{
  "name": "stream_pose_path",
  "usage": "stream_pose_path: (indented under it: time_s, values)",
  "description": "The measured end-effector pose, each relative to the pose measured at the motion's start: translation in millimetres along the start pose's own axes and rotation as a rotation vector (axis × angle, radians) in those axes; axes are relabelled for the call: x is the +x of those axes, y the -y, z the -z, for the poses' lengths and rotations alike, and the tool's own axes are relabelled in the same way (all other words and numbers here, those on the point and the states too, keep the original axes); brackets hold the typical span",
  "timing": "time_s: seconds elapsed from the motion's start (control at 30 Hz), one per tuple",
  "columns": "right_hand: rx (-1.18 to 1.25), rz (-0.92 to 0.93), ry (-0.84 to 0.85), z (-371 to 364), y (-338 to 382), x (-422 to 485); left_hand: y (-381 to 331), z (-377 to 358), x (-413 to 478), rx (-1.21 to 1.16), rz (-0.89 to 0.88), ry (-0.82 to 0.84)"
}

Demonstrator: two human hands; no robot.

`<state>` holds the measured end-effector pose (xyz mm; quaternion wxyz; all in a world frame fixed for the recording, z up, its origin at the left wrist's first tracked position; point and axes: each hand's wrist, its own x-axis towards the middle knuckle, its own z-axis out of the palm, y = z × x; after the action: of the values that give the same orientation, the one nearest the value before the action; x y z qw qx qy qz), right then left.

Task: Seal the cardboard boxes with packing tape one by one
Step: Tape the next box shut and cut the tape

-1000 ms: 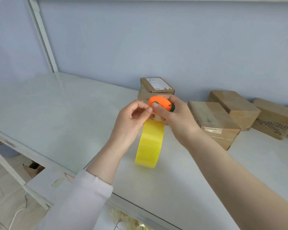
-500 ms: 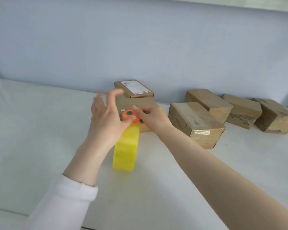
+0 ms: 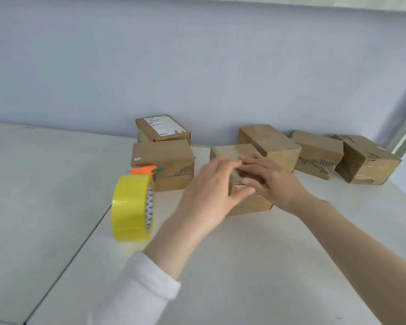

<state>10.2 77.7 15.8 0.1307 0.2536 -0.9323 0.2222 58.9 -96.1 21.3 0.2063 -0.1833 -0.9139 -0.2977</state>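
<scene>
We count one yellow tape roll [image 3: 130, 207] standing on its rim left of centre, and six cardboard boxes [image 3: 162, 158] along the tabletop [image 3: 244, 273] back edge. Our left hand [image 3: 211, 191] and right hand [image 3: 275, 184] lie on the middle box [image 3: 251, 204], whose long axis runs front to back. The blur means we cannot tell whether either hand grips it.

We have one view only, from a wide-angle camera worn on the person's head. It faces forward and down over the white table [image 3: 256, 266] toward the pale blue wall [image 3: 197, 66] behind it. We sit close in: both forearms enter from the lower edge and right corner, the left hand [image 3: 211, 191] and right hand [image 3: 277, 184] lie near mid-frame, and the boxes [image 3: 317, 146] line the wall just beyond.
</scene>
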Motion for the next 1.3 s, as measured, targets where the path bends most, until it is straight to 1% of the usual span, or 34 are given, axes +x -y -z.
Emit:
stream_pose_path:
  time_s: [0.03, 0.07, 0.13, 0.2, 0.27, 0.3, 0.37, 0.4, 0.43, 0.47, 0.5, 0.57, 0.63, 0.67, 0.7, 0.77, 0.83, 0.87, 0.9, 0.97, 1.03, 1.13, 1.17, 1.23, 1.3]
  values:
    - [-0.07, 0.005, 0.055, 1, -4, -2, -3, -17, 2, 0.018, 0.035, 0.065]
    - [-0.185, 0.021, 0.108, 2, -8, -4, -2, -29, 3, 0.023, 0.063, 0.094]
    - [-0.393, 0.054, 0.157, 4, -11, -7, 5, -41, 6, -0.056, 0.068, 0.038]
    - [-0.422, 0.073, 0.137, 10, -7, -9, 14, -39, 7, -0.225, 0.057, -0.016]
    - [-0.338, 0.131, 0.08, 23, -3, -15, 23, -24, 5, -0.347, 0.058, 0.059]
    - [-0.207, 0.155, 0.042, 31, -2, -22, 27, -14, 3, -0.402, 0.08, 0.137]
    - [0.142, 0.168, 0.026, 51, 0, -38, 34, 8, -5, -0.552, 0.146, 0.296]
    - [0.225, 0.166, 0.005, 57, -2, -43, 36, 18, -10, -0.624, 0.177, 0.352]
    - [0.223, 0.166, -0.011, 59, -6, -44, 35, 26, -13, -0.664, 0.21, 0.394]
    - [0.191, 0.165, 0.008, 58, -10, -43, 32, 32, -16, -0.666, 0.234, 0.415]
    - [0.168, 0.144, 0.062, 56, -12, -42, 28, 36, -17, -0.639, 0.247, 0.41]
    - [0.193, 0.049, 0.208, 49, -10, -43, 17, 36, -16, -0.499, 0.253, 0.329]
    - [0.171, -0.004, 0.233, 45, -6, -52, 2, 28, -12, -0.317, 0.223, 0.188]
    - [0.114, -0.016, 0.226, 44, -5, -58, -6, 22, -11, -0.24, 0.2, 0.132]
    - [0.047, -0.029, 0.216, 46, -3, -64, -13, 14, -10, -0.183, 0.179, 0.111]
    - [-0.089, -0.081, 0.17, 53, 0, -67, -24, 1, -5, -0.08, 0.165, 0.195]
    - [-0.133, -0.125, 0.106, 57, 3, -58, -32, -8, 5, 0.053, 0.175, 0.311]
    - [-0.14, -0.114, 0.102, 56, 5, -51, -36, -11, 10, 0.104, 0.177, 0.331]
    - [-0.148, -0.083, 0.127, 53, 7, -45, -38, -15, 15, 0.14, 0.186, 0.329]
    - [-0.147, -0.036, 0.233, 40, 10, -39, -39, -22, 21, 0.218, 0.221, 0.339]
    - [-0.145, -0.06, 0.33, 28, 6, -41, -36, -29, 24, 0.321, 0.253, 0.435]
    - [-0.155, -0.099, 0.409, 29, 1, -33, -32, -25, 33, 0.315, 0.294, 0.593]
    - [-0.15, -0.113, 0.431, 31, 1, -27, -32, -22, 38, 0.285, 0.31, 0.613]
    - [-0.136, -0.138, 0.417, 32, 2, -19, -33, -22, 45, 0.27, 0.31, 0.577]
    - [-0.142, -0.148, 0.369, 26, 2, -19, -35, -28, 41, 0.361, 0.244, 0.508]
